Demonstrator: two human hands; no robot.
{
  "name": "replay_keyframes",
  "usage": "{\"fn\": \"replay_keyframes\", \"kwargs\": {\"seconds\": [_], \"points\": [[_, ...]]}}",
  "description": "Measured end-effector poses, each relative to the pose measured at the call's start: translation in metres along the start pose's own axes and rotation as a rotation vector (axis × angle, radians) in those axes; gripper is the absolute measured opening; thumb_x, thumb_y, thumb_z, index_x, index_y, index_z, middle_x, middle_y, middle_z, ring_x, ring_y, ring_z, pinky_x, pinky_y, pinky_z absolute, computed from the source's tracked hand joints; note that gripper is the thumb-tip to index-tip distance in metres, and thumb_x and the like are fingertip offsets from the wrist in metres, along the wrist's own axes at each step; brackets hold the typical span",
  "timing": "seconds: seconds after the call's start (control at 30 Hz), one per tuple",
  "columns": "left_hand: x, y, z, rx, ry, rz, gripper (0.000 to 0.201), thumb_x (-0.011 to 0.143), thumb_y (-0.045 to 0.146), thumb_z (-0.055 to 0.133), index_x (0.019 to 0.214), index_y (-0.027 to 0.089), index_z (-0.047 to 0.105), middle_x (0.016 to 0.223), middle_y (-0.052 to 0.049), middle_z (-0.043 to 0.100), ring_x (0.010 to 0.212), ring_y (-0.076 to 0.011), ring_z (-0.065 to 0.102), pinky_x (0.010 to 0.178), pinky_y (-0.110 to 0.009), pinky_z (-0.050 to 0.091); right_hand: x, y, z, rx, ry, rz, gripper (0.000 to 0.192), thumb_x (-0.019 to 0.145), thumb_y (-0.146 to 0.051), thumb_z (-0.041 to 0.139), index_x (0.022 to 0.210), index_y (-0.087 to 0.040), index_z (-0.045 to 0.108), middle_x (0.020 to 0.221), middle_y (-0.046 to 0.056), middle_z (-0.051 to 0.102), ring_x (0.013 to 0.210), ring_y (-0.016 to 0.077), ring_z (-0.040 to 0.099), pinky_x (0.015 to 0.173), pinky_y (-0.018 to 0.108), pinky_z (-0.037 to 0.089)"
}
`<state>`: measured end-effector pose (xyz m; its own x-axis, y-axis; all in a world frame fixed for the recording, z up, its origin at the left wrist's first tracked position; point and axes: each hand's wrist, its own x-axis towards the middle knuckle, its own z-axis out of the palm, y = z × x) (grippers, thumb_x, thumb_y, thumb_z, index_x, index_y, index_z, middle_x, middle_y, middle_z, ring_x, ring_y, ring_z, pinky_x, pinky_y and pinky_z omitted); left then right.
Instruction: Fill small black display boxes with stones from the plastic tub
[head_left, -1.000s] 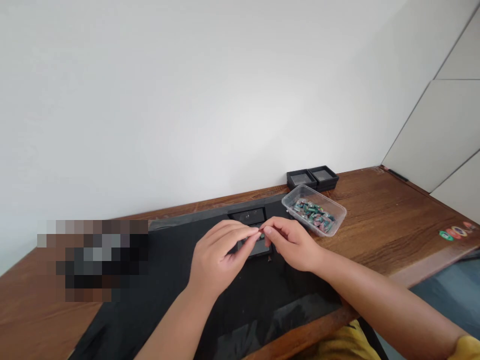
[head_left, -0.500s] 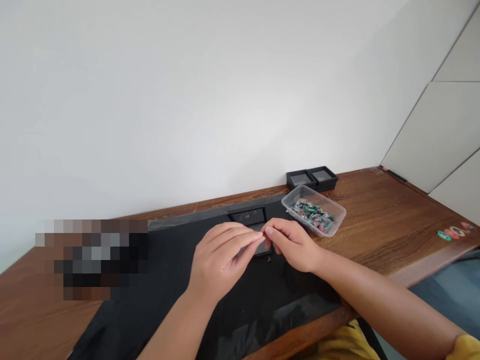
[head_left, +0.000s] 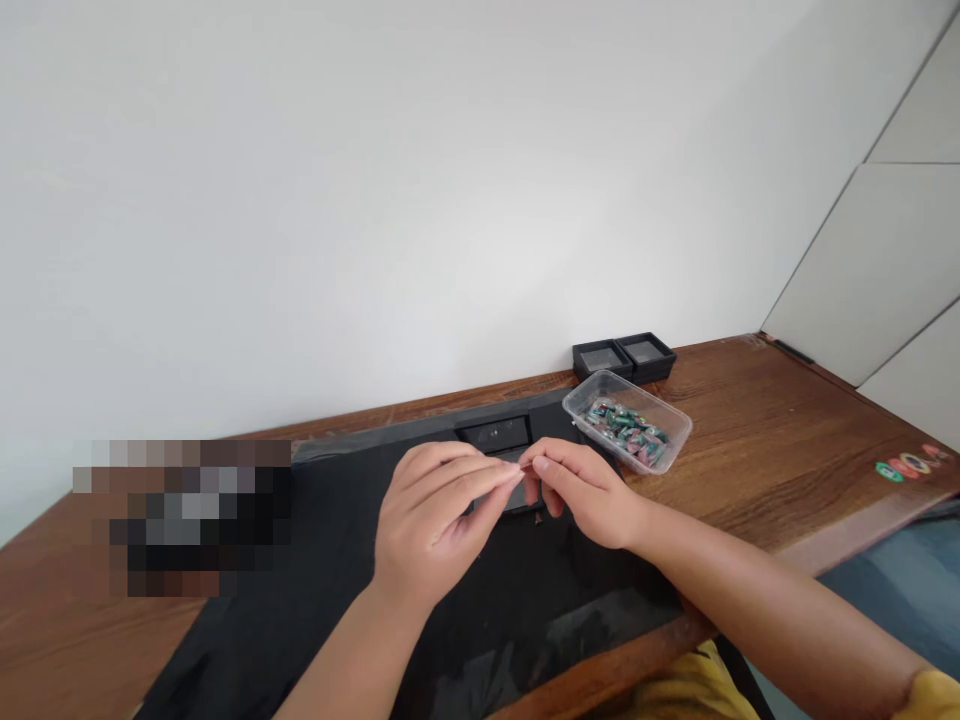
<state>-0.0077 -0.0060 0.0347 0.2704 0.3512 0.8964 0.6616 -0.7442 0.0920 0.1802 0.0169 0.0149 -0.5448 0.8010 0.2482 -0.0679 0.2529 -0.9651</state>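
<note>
While both hands point(head_left: 517, 495) pinch fingertips together — smooth black mat point(head_left: 330, 560) beneath.

Left hand point(head_left: 433, 520), right hand point(head_left: 589, 492); fingertips seemingly pinched together.

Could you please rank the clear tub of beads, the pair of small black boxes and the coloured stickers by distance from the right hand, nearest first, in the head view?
From the right hand:
1. Clear tub of beads, just behind it to the right.
2. Pair of small black boxes, behind the tub by the wall.
3. Coloured stickers, far right on the table.
</note>
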Motion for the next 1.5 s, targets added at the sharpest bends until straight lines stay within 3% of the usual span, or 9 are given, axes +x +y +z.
{"fn": "replay_keyframes", "kwargs": {"seconds": [0.2,0.37,0.57,0.7,0.93,1.17,1.37,1.5], "points": [[-0.003,0.001,0.001,-0.059,0.017,-0.019,0.018,0.087,0.008,0.075,0.093,0.025,0.070,0.081,0.002,0.078,0.073,-0.0159,0.069,0.071,-0.031,0.057,0.002,0.001,0.001,0.137,-0.023,0.056,0.047,0.098,-0.063,0.052,0.095,-0.017,0.060,0.072,-0.003,0.059,0.050,0.0066,0.047,0.049,0.021,0.037],[-0.007,0.002,0.002,-0.073,0.000,-0.221,0.015,0.091,0.028,0.073,0.105,0.024,0.068,0.073,0.003,0.067,0.073,-0.0180,0.065,0.078,-0.036,0.055,0.004,-0.001,0.000,0.172,-0.032,0.075,0.051,0.095,-0.068,0.055,0.092,-0.018,0.059,0.070,-0.004,0.059,0.049,0.0062,0.047,0.048,0.021,0.038],[-0.007,0.001,0.007,-0.160,-0.009,-0.234,0.007,0.090,0.029,0.074,0.087,0.024,0.070,0.071,0.001,0.068,0.072,-0.0178,0.064,0.073,-0.036,0.054,0.006,0.002,0.000,0.273,-0.104,0.113,0.055,0.090,-0.074,0.059,0.089,-0.019,0.057,0.068,-0.005,0.058,0.047,0.0059,0.048,0.047,0.020,0.038],[-0.004,0.005,0.009,-0.128,0.063,-0.201,0.012,0.087,0.024,0.078,0.077,0.026,0.071,0.071,0.002,0.068,0.074,-0.0178,0.063,0.072,-0.034,0.054,0.003,0.001,0.004,0.196,-0.091,0.074,0.052,0.093,-0.071,0.056,0.087,-0.019,0.054,0.068,-0.005,0.058,0.049,0.0054,0.047,0.048,0.019,0.037],[-0.001,0.008,0.008,-0.124,0.043,-0.205,0.010,0.088,0.024,0.077,0.080,0.026,0.072,0.075,0.000,0.069,0.079,-0.0193,0.065,0.073,-0.035,0.056,-0.001,-0.002,0.006,0.075,-0.038,-0.019,0.049,0.098,-0.067,0.052,0.094,-0.019,0.060,0.069,-0.004,0.055,0.052,0.0069,0.045,0.052,0.021,0.039],[-0.003,0.008,0.009,-0.119,0.010,-0.208,0.008,0.091,0.024,0.073,0.084,0.026,0.075,0.079,-0.001,0.074,0.081,-0.0198,0.068,0.079,-0.038,0.058,-0.003,0.003,0.007,-0.174,0.087,-0.122,0.037,0.105,-0.051,0.047,0.101,-0.019,0.065,0.068,-0.002,0.059,0.059,0.0110,0.053,0.059,0.024,0.043],[-0.003,0.010,0.007,-0.133,-0.038,-0.158,0.008,0.091,0.018,0.070,0.089,0.025,0.074,0.084,-0.002,0.075,0.087,-0.0195,0.068,0.083,-0.039,0.058,-0.006,-0.003,-0.001,-0.507,0.053,-0.224,0.024,0.104,-0.028,0.046,0.104,-0.020,0.068,0.078,0.003,0.069,0.068,0.0143,0.062,0.068,0.026,0.047],[-0.002,0.009,0.008,-0.139,-0.033,-0.153,0.007,0.090,0.018,0.072,0.089,0.025,0.074,0.085,-0.001,0.075,0.086,-0.0195,0.069,0.084,-0.038,0.058,-0.006,-0.004,-0.003,-0.572,0.078,-0.282,0.024,0.102,-0.024,0.047,0.104,-0.020,0.071,0.084,0.005,0.074,0.072,0.0163,0.066,0.069,0.027,0.048]]}}
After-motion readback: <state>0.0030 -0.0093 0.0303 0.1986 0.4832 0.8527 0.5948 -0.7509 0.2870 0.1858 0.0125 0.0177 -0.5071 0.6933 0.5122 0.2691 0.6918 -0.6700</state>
